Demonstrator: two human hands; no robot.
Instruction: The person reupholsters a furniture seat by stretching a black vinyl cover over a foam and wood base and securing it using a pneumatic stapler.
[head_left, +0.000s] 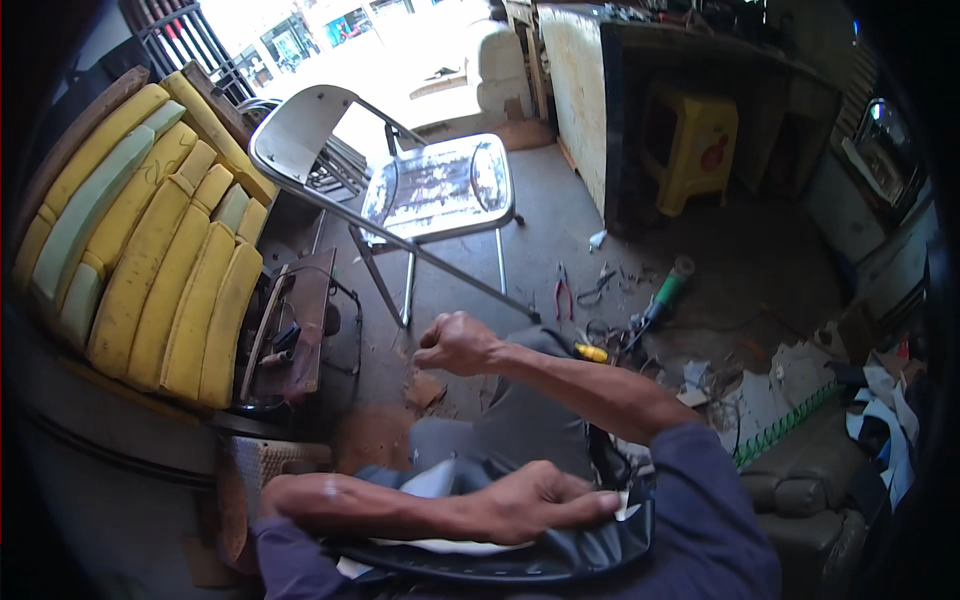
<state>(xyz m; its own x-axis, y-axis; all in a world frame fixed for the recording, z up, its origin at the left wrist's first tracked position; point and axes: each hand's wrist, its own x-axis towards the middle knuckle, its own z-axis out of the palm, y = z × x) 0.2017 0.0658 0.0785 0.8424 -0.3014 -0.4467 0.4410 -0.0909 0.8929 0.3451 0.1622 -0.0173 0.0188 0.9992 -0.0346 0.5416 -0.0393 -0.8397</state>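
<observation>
Closest under my chin lies the dark vinyl seat cover (560, 555), draped over a curved seat with a pale layer showing beneath it. I press it flat with my left hand (535, 503), fingers spread and lying open across the fold near the right edge. My right hand (457, 343) is raised above my knees and closed into a fist, as if pinching something thin, though I cannot make out a thread or tool in it.

Judging by how things lie, the cover sits over the seat but its edge looks loose and bunched, so I judge the fitting partly done, with the edge left to fasten.

Counting from largest down: one stack of yellow and pale green foam cushions (150, 250) on my left, roughly a dozen slabs; one folding metal chair (430, 190) ahead; one yellow plastic stool (695, 150) under the bench; one angle grinder with a green body (660, 300); one green coiled hose (790, 420); one pair of red-handled pliers (562, 292) on the floor.
</observation>
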